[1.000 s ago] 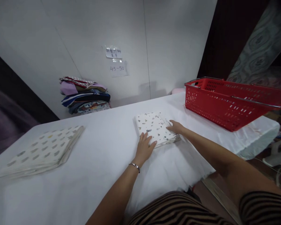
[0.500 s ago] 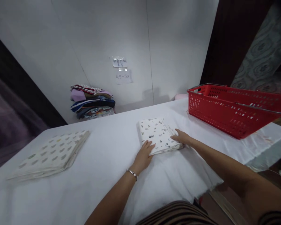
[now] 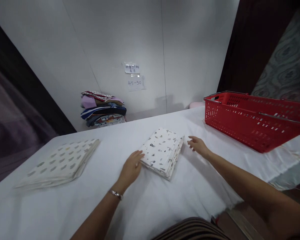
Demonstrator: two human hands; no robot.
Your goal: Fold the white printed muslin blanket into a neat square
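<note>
In the middle of the table lies a folded white cloth [image 3: 161, 148] with small grey and dark printed motifs, turned at an angle, its layered edges facing me and to the right. My left hand [image 3: 131, 166], with a bracelet on the wrist, grips the cloth's left corner between thumb and fingers. To the right of the cloth, my right hand [image 3: 198, 146] hovers apart from it, fingers loosely bent and holding nothing. A second folded cloth [image 3: 62, 160], off-white with grey patches, rests flat at the left.
A red perforated basket [image 3: 240, 123] with metal handles stands at the right. A stack of folded fabrics [image 3: 102, 108] sits by the wall beyond the far edge. White cloth covers the table [image 3: 110, 143]. Paper signs [image 3: 135, 82] hang on the wall.
The folded cloth has turned on the table, its near edge swinging toward me. My right hand has let go of its right side. My left hand has moved left.
</note>
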